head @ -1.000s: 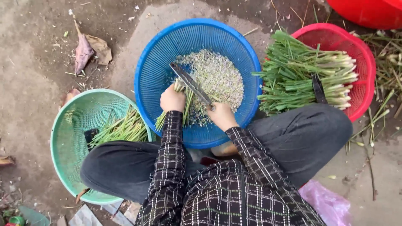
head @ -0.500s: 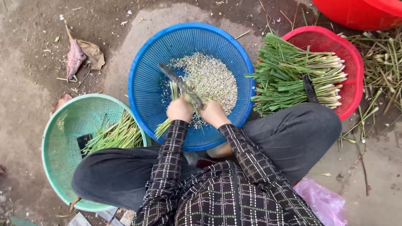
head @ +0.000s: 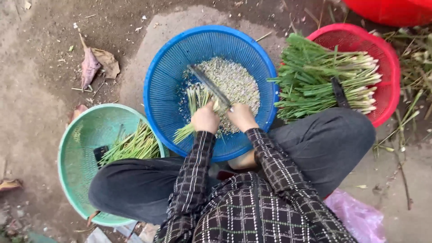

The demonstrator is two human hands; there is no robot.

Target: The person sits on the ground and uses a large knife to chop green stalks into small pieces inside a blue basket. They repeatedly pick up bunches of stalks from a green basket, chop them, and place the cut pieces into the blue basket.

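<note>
Leaves (head: 96, 65), dry and brown, lie on the dirt well to the left of the blue basket (head: 166, 76), which serves as the landmark. Lower left of it sits a green basket (head: 83, 135) with a loose sheaf of green stalks (head: 132, 146) and a small dark object; the person's dark trouser leg crosses its near rim. Over the blue basket's near half, the left hand (head: 204, 119) is closed around a bundle of stalks (head: 195, 112), whose green tops trail over the basket wall toward the green basket. Just beside it, the right hand (head: 241, 117) grips the handle of a knife (head: 209, 85), the blade slanting up and left across the bundle's pale ends. Chopped pale bits (head: 234, 81) heap in the basket's middle behind the blade. To the right, touching its rim, a red basket (head: 387, 63) holds a thick stack of uncut stalks (head: 324, 81) bound by a dark band. Compared with half a second ago, the two hands sit a little farther apart and the knife is raised higher off the bundle.
</note>
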